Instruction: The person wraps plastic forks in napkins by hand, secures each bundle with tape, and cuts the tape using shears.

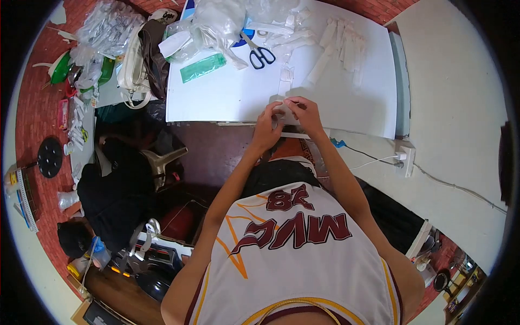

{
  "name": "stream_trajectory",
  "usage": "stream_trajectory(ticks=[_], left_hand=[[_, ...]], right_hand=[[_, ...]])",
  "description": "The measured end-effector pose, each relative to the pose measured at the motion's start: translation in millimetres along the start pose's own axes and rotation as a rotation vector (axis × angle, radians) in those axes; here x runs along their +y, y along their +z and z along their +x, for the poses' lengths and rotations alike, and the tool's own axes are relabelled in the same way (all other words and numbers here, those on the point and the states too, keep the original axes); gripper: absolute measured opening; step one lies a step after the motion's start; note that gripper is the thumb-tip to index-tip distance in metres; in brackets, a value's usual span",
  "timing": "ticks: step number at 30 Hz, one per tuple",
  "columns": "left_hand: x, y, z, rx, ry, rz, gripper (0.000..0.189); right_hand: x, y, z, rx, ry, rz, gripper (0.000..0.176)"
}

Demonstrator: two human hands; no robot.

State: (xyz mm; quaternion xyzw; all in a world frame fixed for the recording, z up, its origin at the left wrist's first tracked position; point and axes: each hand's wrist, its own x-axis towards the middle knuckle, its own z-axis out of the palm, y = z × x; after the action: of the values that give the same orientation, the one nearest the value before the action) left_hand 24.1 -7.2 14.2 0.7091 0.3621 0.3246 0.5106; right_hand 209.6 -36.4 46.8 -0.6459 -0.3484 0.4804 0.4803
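Observation:
Both of my hands meet at the near edge of a white table (227, 97). My left hand (266, 125) and my right hand (304, 112) pinch the same small clear plastic packet (285, 112) between their fingertips. What the packet contains is too small to make out. A short strip of similar clear packets (285, 80) lies on the table just beyond my hands. Black-handled scissors (260, 54) lie further back.
A row of white packets (342, 43) lies at the table's far right. Crumpled plastic bags (216, 24) and a green packet (202, 67) sit at the far left. A beige bag (135, 65), dark clothing (116, 189) and clutter fill the floor left. A wall socket (405, 157) with cable is right.

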Motion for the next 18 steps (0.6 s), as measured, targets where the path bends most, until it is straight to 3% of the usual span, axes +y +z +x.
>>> stream_trajectory(ticks=[2, 5, 8, 11, 14, 18], left_hand=[[0, 1, 1, 0.001, 0.006, 0.025, 0.064], [9, 3, -1, 0.033, 0.038, 0.138, 0.066], [3, 6, 3, 0.095, -0.100, -0.058, 0.066], [2, 9, 5, 0.120, -0.046, -0.004, 0.063], [5, 9, 5, 0.114, -0.064, -0.011, 0.061], [1, 9, 7, 0.147, -0.047, 0.023, 0.060]], right_hand=[[-7, 4, -8, 0.056, -0.159, -0.097, 0.022], [-7, 4, -17, 0.088, -0.240, -0.100, 0.020], [-9, 3, -21, 0.154, -0.199, 0.038, 0.022], [-9, -5, -17, 0.085, 0.026, -0.035, 0.025], [-8, -8, -3, -0.053, 0.115, -0.129, 0.028], [11, -6, 24, -0.092, 0.015, -0.204, 0.030]])
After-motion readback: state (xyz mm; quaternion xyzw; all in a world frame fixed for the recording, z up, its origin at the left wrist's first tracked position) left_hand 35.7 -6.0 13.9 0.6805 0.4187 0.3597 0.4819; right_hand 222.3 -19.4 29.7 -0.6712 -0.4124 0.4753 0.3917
